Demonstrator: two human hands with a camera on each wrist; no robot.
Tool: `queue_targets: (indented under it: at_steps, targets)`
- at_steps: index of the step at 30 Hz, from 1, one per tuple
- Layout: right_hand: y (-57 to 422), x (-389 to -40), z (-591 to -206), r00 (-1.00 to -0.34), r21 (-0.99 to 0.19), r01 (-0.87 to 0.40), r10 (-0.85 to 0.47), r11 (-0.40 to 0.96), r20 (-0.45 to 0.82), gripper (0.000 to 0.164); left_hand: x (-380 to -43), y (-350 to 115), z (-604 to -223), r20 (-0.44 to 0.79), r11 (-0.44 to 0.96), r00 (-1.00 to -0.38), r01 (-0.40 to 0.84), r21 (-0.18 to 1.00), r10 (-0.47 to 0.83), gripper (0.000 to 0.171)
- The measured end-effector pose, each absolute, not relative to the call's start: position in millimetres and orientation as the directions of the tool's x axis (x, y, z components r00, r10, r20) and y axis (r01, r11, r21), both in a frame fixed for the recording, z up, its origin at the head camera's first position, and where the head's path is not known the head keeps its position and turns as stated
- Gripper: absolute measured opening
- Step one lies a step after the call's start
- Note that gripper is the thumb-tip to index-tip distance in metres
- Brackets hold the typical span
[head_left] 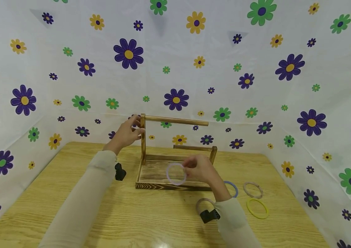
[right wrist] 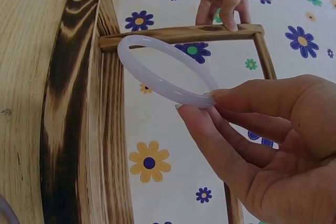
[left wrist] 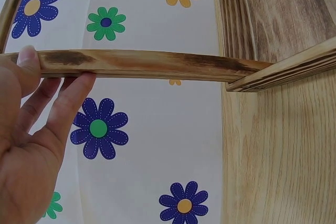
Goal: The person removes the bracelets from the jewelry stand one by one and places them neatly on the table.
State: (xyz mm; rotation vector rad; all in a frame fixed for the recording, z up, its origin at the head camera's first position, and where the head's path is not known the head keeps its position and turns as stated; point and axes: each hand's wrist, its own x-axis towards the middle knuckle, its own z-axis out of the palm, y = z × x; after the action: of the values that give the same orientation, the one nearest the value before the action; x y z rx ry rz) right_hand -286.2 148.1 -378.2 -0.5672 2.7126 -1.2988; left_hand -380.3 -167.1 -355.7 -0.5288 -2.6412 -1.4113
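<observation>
My left hand (head_left: 127,133) grips the upright post (head_left: 143,141) of a brown wooden stand near its top. In the left wrist view, the thumb lies on one side of the post (left wrist: 147,65) and fingers on the other. My right hand (head_left: 201,168) pinches a pale lilac bangle (right wrist: 157,83) between thumb and fingertips. It holds the bangle up in front of the stand's base (head_left: 169,186), apart from the bars. A long upper bar (head_left: 175,120) juts right from the post, its right end free. A shorter, lower bar (head_left: 192,148) juts left from the right post.
On the table at right lie a blue bangle (head_left: 234,186), a greyish bangle (head_left: 253,183) and a yellow bangle (head_left: 259,217). Another pinkish bangle (head_left: 197,205) lies partly hidden near my right wrist. A flower-patterned cloth (head_left: 101,82) surrounds the wooden table (head_left: 150,217) behind and at the sides.
</observation>
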Motion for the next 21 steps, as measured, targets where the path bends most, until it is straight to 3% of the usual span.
queue_targets:
  at_steps: [21]
  targets:
    - [151.8,-283.6,-381.8,-0.898,-0.783,-0.304,-0.437,0.542,0.047,0.01,-380.2,-167.2,-355.4,0.243,0.512,-0.936,0.343,0.787,0.253,0.026]
